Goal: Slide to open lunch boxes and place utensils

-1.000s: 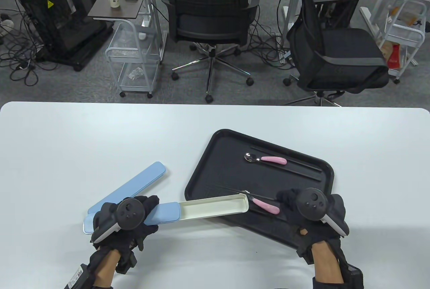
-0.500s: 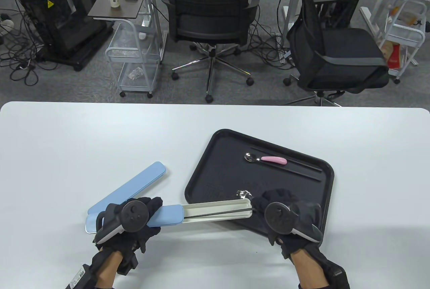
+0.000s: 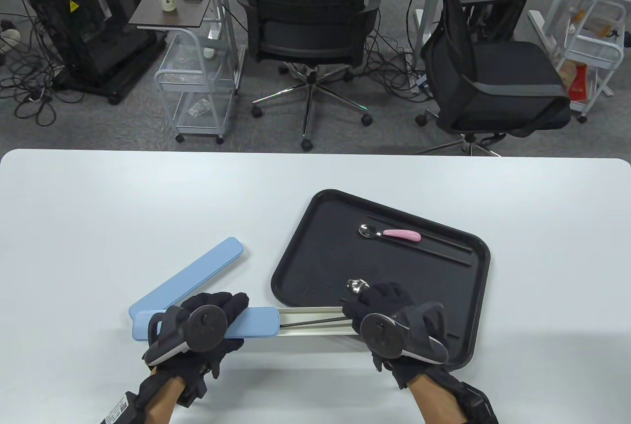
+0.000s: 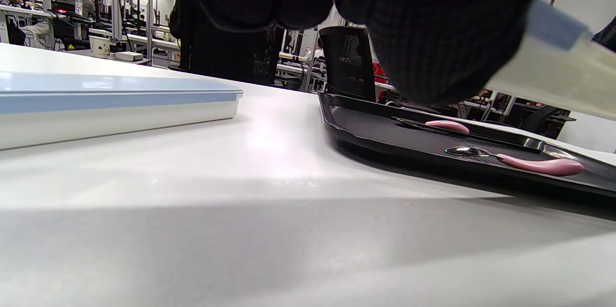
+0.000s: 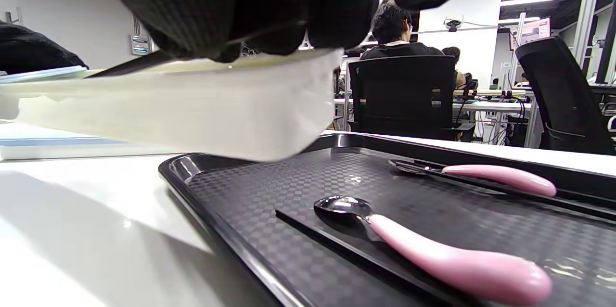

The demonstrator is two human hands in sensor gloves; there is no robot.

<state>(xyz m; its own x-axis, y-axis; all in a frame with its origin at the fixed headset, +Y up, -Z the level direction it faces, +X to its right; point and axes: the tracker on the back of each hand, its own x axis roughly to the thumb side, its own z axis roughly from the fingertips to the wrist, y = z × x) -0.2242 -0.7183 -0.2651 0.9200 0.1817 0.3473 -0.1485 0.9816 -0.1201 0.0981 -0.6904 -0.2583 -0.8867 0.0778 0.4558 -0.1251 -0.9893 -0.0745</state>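
Observation:
My left hand (image 3: 219, 313) grips the blue sleeve (image 3: 256, 321) of a slid-open utensil box and holds it just off the table. Its white inner tray (image 3: 315, 329) sticks out to the right and holds a black chopstick (image 3: 313, 321). My right hand (image 3: 377, 303) covers the tray's right end and holds the chopstick's end there; in the right wrist view its fingers (image 5: 250, 4) sit on top of the tray (image 5: 192, 109). A pink-handled spoon (image 5: 433, 251) lies on the black serving tray (image 3: 315, 207) just beyond this hand.
A second, closed blue box (image 3: 197, 268) lies diagonally on the table behind my left hand. A second pink spoon (image 3: 394, 234) and a black chopstick (image 3: 443, 244) lie at the far side of the serving tray. Office chairs stand beyond the table's far edge.
My right hand left the near spoon, came left to the inner tray's end, and a chopstick now lies in the tray. Both hands and the box shifted toward me.

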